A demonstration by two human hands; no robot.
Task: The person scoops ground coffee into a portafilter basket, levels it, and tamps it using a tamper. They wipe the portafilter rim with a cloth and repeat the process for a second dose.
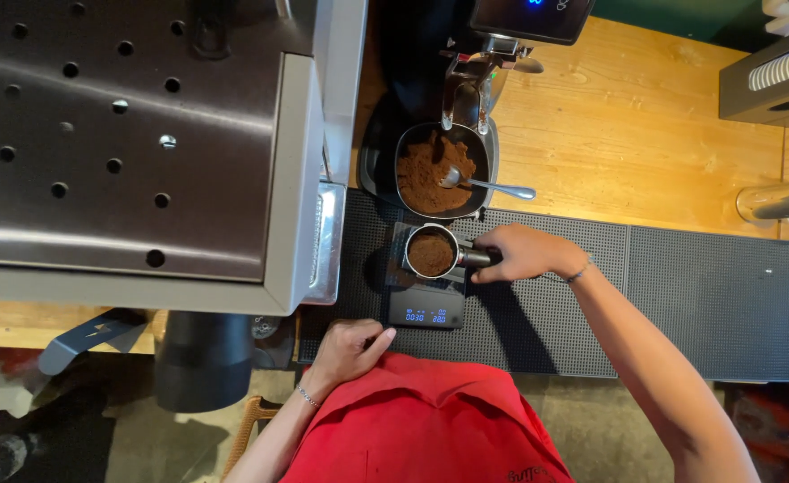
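Black mat (698,295), scale (426,307), portafilter (432,252), grounds bowl (436,170)

Steel espresso machine top (126,134), grinder tray of grounds (434,170); spoon (493,185), perhaps a glass (774,202)

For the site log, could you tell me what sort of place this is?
Probably a coffee bar: an espresso machine, a tray of ground coffee, and a filter holder on a small scale, held by the right hand.

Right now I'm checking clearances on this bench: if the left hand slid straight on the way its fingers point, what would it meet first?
Probably the small digital scale: the left hand rests on the black mat's edge, fingers pointing toward it. Height is unclear.
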